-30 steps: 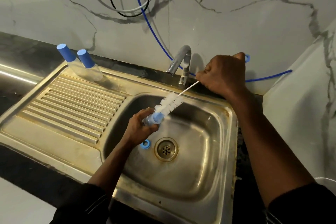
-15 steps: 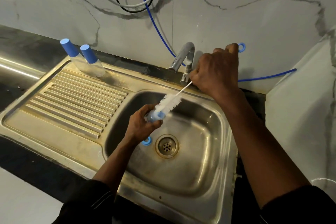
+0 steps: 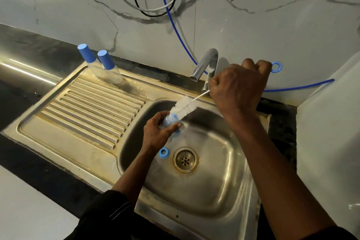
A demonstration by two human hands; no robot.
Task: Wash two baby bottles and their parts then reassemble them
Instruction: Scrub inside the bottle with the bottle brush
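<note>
Dim, sharp wide-angle view; glare streaks the steel counter [image 3: 23, 70] at left.

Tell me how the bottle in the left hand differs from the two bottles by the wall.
The bottle in the left hand is uncapped, with the white brush at its mouth; the two bottles by the wall wear blue caps. The held bottle is tilted over the sink; the two bottles stand untouched on the draining board. All have clear bodies and blue parts.

Home kitchen, steel sink [image 3: 251, 177] with ribbed drainboard [image 3: 93, 111], chrome tap [image 3: 206, 64], marble-look wall [image 3: 272, 21], dark countertop [image 3: 25, 45]
</note>
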